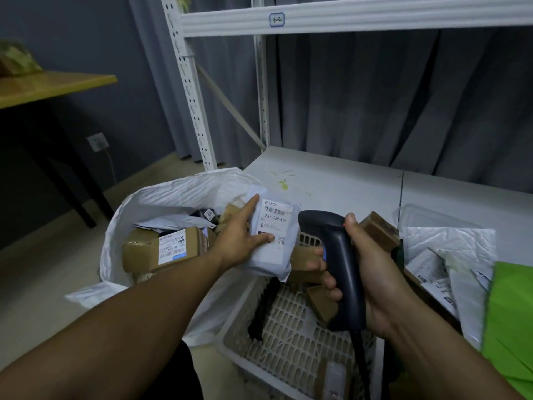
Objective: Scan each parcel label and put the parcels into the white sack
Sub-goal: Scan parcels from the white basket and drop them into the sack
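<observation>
My left hand (240, 236) grips a white poly-bag parcel (274, 255) with its printed label (275, 219) facing up, held over the edge between the sack and the basket. My right hand (366, 269) holds a dark handheld barcode scanner (331, 249), its head right beside the parcel's label. The white sack (161, 194) stands open on the floor at the left, with a labelled cardboard box (161, 246) and other parcels inside.
A white slotted plastic basket (288, 336) below my hands holds several brown boxes. More white bag parcels (444, 255) and a green bag (510, 321) lie on the right of the shelf surface (331, 180). A wooden table (49, 88) stands at the left.
</observation>
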